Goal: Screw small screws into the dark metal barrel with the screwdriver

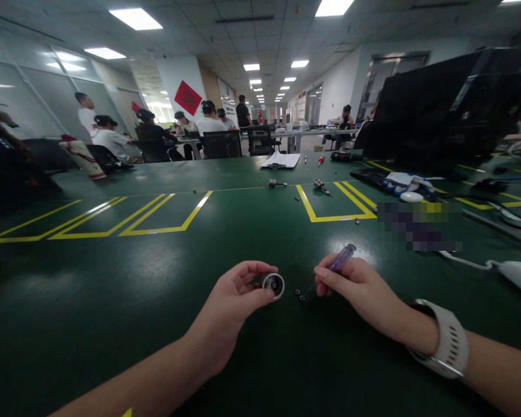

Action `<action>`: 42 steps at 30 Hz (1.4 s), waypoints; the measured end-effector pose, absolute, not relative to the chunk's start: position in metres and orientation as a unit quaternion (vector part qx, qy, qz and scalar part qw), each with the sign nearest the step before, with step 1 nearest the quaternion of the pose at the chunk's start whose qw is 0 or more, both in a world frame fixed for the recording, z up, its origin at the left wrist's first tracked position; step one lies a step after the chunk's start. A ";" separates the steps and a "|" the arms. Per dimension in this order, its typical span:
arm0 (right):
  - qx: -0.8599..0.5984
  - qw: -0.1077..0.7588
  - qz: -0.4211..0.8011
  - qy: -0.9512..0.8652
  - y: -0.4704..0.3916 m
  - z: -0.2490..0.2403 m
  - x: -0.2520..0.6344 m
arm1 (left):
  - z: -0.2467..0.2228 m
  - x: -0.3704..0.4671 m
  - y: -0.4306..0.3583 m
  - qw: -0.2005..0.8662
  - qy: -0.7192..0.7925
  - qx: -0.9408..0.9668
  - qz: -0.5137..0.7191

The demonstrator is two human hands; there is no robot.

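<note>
One cup (280, 282) in the left grip (238, 292), one driver (341, 258) in the right grip (348, 280)

Left grip is narrow, thumb and fingers closed round the metal cup, whose open end faces the camera; something dark and round shows inside. Whether the cup rests on the counter (113, 324) or is held just off it, I cannot tell. Right grip is narrow too, pinching the purple driver low on its handle, the thin shaft slanting down and leftward to two small bits (302, 298) on the counter between the grips. Its tip is at or just beside the nearer bit; contact is too small to make out.

The step in hand looks like working the driver at the bits with the cup held ready beside them. Both bits lie outside the cup. The next move seems to call for a steady left grip, the cup's mouth unblocked, and a light, exact touch of the tip, since a sidelong push could send a bit rolling. Farther off, two metal parts (321, 186) lie by the yellow tape (342, 219), well apart from both grips
</note>
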State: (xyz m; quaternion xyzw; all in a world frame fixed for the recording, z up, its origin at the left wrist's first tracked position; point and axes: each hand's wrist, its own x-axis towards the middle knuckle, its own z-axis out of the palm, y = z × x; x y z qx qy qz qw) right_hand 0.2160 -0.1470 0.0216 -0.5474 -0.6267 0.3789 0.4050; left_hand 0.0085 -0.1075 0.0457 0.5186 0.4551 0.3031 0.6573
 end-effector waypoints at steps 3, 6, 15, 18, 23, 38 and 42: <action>-0.550 0.388 0.287 -0.681 -0.153 0.022 0.210 | 0.046 0.009 -0.108 0.660 0.444 0.514 0.320; -0.530 0.415 0.255 -0.694 -0.157 0.020 0.204 | 0.048 0.010 -0.108 0.662 0.439 0.510 0.331; -0.423 0.535 0.231 -0.694 -0.166 0.021 0.206 | 0.047 0.009 -0.105 0.635 0.449 0.535 0.331; -0.389 0.531 0.231 -0.717 -0.170 0.023 0.203 | 0.046 0.010 -0.105 0.631 0.451 0.541 0.325; -0.387 0.517 0.238 -0.726 -0.170 0.026 0.197 | 0.049 0.011 -0.107 0.622 0.461 0.546 0.322; -0.387 0.493 0.196 -0.755 -0.172 0.020 0.195 | 0.049 0.012 -0.109 0.603 0.462 0.567 0.319; -0.384 0.488 0.190 -0.761 -0.171 0.022 0.193 | 0.048 0.012 -0.109 0.602 0.459 0.569 0.320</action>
